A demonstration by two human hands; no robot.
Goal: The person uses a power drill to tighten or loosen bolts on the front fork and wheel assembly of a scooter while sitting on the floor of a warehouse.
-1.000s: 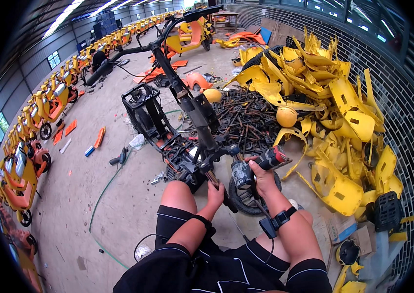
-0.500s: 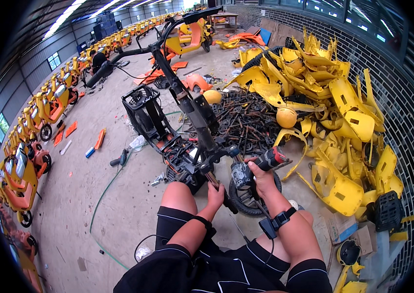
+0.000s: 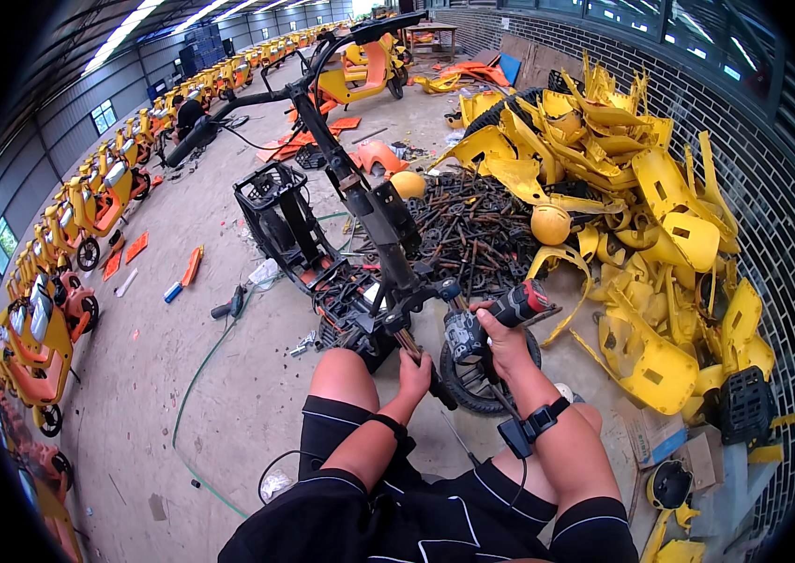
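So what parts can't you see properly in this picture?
- Head view: the drill's tip is hidden behind the power drill body and the right hand.
- What the left hand grips is mostly covered by its fingers.
- Small bits in the dark scrap pile are too tiny to tell apart.
- The far row of yellow scooters bends and blurs toward the rim.

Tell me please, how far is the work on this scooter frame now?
Done, it seems: the scooter frame is bare of panels, and yellow panels lie heaped beside it. In hand: the right hand holds a power drill at the front fork, while the left hand grips the fork above the wheel. Left: the wheel, handlebar and rear basket are still mounted.
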